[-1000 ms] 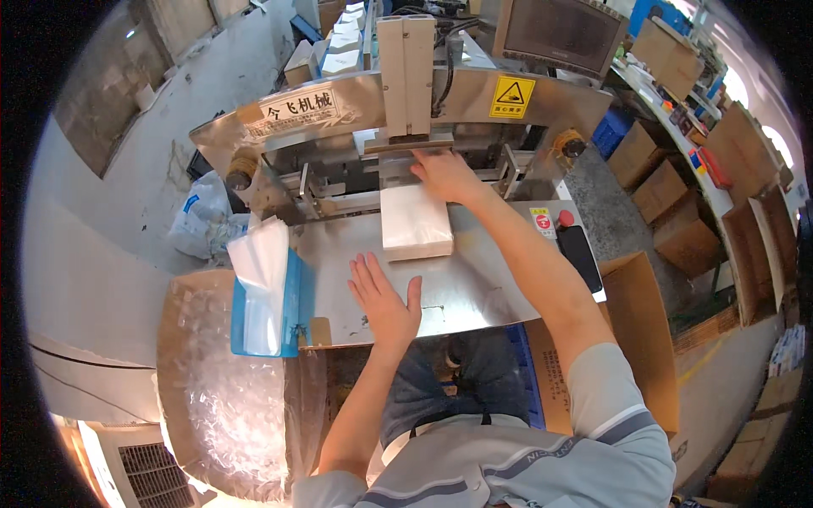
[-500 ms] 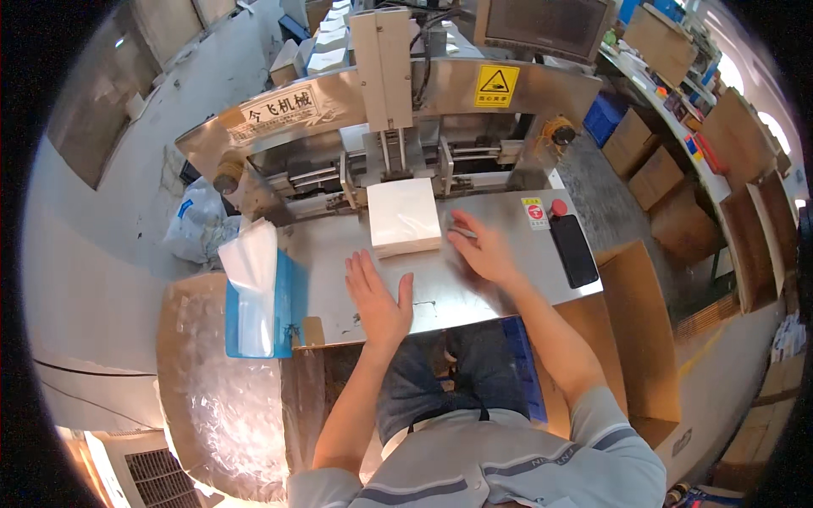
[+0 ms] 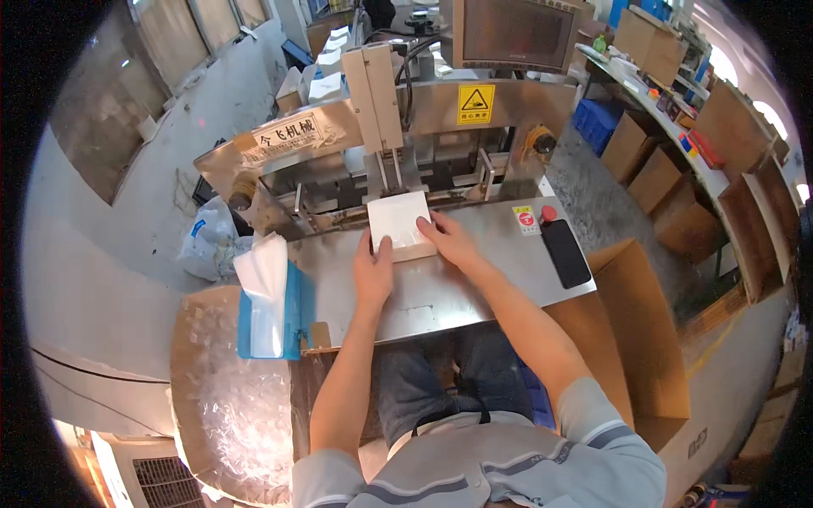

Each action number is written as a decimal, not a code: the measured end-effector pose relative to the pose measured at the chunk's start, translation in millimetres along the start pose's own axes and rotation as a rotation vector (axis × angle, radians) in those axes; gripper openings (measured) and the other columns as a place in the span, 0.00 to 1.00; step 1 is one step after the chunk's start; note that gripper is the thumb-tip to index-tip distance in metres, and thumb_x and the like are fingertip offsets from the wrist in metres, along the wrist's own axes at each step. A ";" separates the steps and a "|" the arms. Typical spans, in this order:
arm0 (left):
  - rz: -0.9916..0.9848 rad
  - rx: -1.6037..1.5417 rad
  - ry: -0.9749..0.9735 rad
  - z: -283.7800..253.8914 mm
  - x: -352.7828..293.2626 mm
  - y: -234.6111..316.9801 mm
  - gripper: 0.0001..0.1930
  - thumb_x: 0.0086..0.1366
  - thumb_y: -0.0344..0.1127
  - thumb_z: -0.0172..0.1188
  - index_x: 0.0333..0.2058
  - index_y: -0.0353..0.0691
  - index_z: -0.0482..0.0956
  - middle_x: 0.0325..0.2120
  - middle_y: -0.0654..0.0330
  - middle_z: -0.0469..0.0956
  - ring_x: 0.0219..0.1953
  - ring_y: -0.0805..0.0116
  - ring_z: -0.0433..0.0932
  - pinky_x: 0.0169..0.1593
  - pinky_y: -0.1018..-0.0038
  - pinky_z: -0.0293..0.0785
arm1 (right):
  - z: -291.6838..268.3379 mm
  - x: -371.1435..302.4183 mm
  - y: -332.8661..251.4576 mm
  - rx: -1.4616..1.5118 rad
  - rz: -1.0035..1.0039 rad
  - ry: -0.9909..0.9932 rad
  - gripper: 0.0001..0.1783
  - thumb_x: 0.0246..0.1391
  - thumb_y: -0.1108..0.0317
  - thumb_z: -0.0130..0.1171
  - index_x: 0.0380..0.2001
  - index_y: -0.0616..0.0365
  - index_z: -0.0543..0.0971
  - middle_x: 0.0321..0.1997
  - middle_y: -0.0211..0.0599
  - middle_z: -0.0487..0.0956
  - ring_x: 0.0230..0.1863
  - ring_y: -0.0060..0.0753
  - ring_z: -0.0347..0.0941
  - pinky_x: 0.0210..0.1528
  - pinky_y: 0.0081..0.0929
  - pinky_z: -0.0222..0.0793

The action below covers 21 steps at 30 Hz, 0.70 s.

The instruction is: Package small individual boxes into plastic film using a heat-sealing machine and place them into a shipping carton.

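A white square stack of paper [image 3: 400,216] sits at the back of the metal worktable [image 3: 432,303], against the machine [image 3: 374,102]. My left hand [image 3: 373,269] grips its left front corner, the thumb on the front side and the fingers along the left side. On the right side, my right hand [image 3: 450,240] holds the stack with the thumb over the top edge. Both hands are closed on it. Beyond the stack, the machine's two upright metal plates, a left one [image 3: 301,205] and a right one [image 3: 485,174], stand wide apart.
A blue holder [image 3: 295,313] with clear plastic bags [image 3: 264,279] stands at the table's left edge. To the right lie a black phone [image 3: 565,254] and a red button [image 3: 549,213]. Open cartons flank the table: a plastic-filled one [image 3: 190,372] left, another [image 3: 648,339] right.
Both hands, apart from the stack before, have closed in on its sides. The machine's two upright plates have moved outward, away from the stack. The view has shifted slightly.
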<state>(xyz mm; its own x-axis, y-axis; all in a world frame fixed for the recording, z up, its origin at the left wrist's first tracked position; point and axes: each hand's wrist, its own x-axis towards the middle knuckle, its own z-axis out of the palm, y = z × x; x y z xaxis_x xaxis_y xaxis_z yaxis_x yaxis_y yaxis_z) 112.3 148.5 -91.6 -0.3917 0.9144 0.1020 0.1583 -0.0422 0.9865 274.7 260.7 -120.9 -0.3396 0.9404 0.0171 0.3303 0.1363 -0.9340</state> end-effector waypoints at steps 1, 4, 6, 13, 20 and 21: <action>0.008 0.002 0.004 0.7 -2.1 -8.0 0.28 0.73 0.36 0.54 0.64 0.23 0.61 0.61 0.42 0.69 0.65 0.55 0.67 0.69 0.65 0.61 | 1.0 2.6 3.6 0.002 -0.009 0.000 0.41 0.61 0.42 0.60 0.65 0.66 0.70 0.62 0.51 0.76 0.59 0.45 0.75 0.61 0.31 0.67; 0.228 -0.162 0.116 -1.4 -15.4 -42.7 0.25 0.71 0.32 0.55 0.62 0.26 0.64 0.59 0.48 0.72 0.61 0.62 0.72 0.64 0.69 0.66 | -2.1 -2.1 3.4 0.581 -0.026 -0.123 0.33 0.62 0.49 0.63 0.61 0.63 0.75 0.62 0.49 0.76 0.59 0.47 0.75 0.62 0.32 0.67; 0.168 -0.203 0.052 -20.2 -36.9 -48.3 0.25 0.73 0.40 0.54 0.62 0.32 0.67 0.58 0.53 0.73 0.58 0.61 0.74 0.63 0.67 0.68 | -2.0 -39.7 -28.0 0.583 -0.138 -0.123 0.23 0.59 0.60 0.66 0.55 0.60 0.78 0.61 0.49 0.76 0.60 0.49 0.74 0.62 0.36 0.67; -0.454 -0.810 -0.169 -40.9 -65.4 -3.9 0.39 0.72 0.66 0.47 0.67 0.37 0.63 0.58 0.55 0.74 0.57 0.60 0.76 0.59 0.62 0.72 | -20.7 -123.8 -50.6 0.000 -0.808 -0.295 0.20 0.52 0.72 0.68 0.50 0.56 0.79 0.61 0.45 0.76 0.63 0.52 0.71 0.65 0.41 0.65; -0.345 -0.540 -0.192 -44.1 -79.9 3.2 0.31 0.70 0.44 0.58 0.64 0.31 0.64 0.54 0.52 0.76 0.54 0.64 0.77 0.57 0.68 0.73 | -5.5 -118.3 11.7 0.312 -0.128 -0.044 0.34 0.61 0.62 0.64 0.64 0.67 0.64 0.63 0.43 0.74 0.62 0.33 0.72 0.62 0.33 0.71; -0.307 -0.550 -0.205 -36.2 -80.7 6.2 0.30 0.70 0.43 0.58 0.64 0.30 0.64 0.53 0.53 0.77 0.53 0.65 0.78 0.56 0.69 0.73 | -9.7 -117.0 21.9 0.314 -0.125 -0.044 0.34 0.61 0.62 0.64 0.64 0.67 0.64 0.63 0.43 0.74 0.62 0.33 0.72 0.62 0.33 0.71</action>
<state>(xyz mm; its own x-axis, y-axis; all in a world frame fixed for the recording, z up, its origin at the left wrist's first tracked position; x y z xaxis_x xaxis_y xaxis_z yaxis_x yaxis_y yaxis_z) 112.1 59.9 -89.1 -0.1559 0.9735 -0.1670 -0.4401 0.0829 0.8941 330.2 156.7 -139.8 -0.4004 0.9071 0.1297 -0.0012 0.1410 -0.9900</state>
